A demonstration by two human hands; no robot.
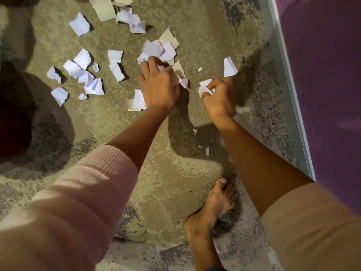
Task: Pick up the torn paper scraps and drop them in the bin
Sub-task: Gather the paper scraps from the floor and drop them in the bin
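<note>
Both hands are closed on paper. The left hand [159, 86] has its fingers curled over a few crumpled scraps [180, 79] at the near edge of a small heap [156, 49]. The right hand [219, 98] pinches a bunched wad [205, 89] close to the floor [175, 173].

To do this step well, I think it is better to sweep neighbouring pieces together with the fingertips and squeeze them into the palm, so nothing falls on the way to the bin. The tiny bits [207, 151] near the forearms will probably need a separate pinch.

Many loose scraps [84, 75] lie spread to the left, and a single piece [230, 67] lies just beside the right hand. The floor is rough, speckled concrete, so thin paper may catch on it. A purple wall [322, 75] with a pale skirting [289, 85] runs along the right. A dark round shape [11, 124] at the left edge may be the bin; I cannot tell.
</note>
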